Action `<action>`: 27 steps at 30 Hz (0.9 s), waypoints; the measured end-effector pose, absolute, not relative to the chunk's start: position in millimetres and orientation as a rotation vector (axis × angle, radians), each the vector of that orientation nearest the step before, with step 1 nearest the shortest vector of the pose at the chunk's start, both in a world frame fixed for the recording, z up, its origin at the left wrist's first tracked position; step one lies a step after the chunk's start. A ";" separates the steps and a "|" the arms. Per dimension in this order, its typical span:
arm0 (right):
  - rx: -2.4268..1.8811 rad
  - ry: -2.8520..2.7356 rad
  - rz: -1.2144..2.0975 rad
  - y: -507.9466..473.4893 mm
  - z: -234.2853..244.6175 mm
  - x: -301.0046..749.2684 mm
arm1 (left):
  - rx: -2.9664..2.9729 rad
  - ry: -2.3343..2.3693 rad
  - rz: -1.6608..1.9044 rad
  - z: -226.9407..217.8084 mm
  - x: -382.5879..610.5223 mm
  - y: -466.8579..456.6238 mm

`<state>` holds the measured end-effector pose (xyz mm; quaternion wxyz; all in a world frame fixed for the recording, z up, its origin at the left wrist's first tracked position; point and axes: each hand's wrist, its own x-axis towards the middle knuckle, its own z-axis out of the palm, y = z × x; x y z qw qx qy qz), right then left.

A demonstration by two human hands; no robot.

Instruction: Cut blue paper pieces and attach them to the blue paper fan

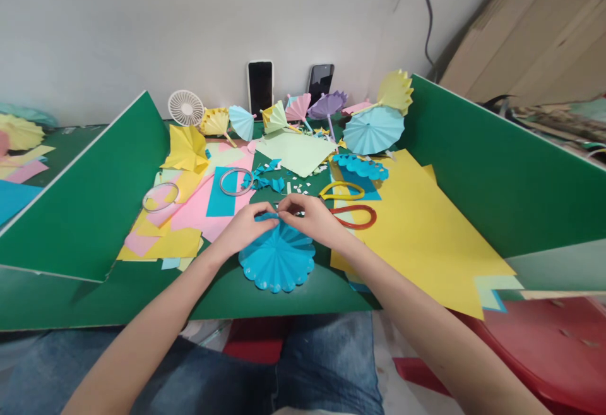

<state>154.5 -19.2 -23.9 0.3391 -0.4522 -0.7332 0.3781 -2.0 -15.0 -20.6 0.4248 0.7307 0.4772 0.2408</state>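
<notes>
A round, pleated blue paper fan (277, 260) with a scalloped rim lies spread at the table's front, in front of me. My left hand (253, 222) pinches its far edge between thumb and fingers. Close beside it, my right hand (305, 213) grips the same edge, its fingertips nearly meeting the left ones. Whatever lies right between the fingertips is too small to make out. Just beyond my right hand are scissors with one yellow handle (348, 191) and one red handle (357, 217); their blades are mostly hidden by the hand.
Green panels (85, 194) stand at left and right. Yellow sheets (411, 225) cover the right side; pink paper (194, 213), tape rings (237, 182) and blue scraps (267, 178) lie left and centre. Paper umbrellas (374, 131), a white fan (185, 108) and two phones (260, 86) line the back.
</notes>
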 end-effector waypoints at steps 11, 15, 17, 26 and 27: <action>-1.176 -2.162 0.585 -22.2 -26.6 152.0 | 1.840 1.176 0.598 -22.1 -2.8 -13.6; -1.168 -2.093 0.742 -22.1 -23.0 153.6 | 1.824 1.209 0.581 -20.4 -3.1 -13.9; -1.156 -2.052 0.810 -21.9 -20.7 154.7 | 1.806 1.229 0.579 -19.8 -3.0 -13.9; -1.189 -2.110 0.650 -22.1 -24.9 152.5 | 1.798 1.224 0.577 -19.8 -2.2 -14.3; -1.187 -2.125 0.624 -22.2 -25.4 152.3 | 1.799 1.224 0.576 -20.0 -2.0 -14.4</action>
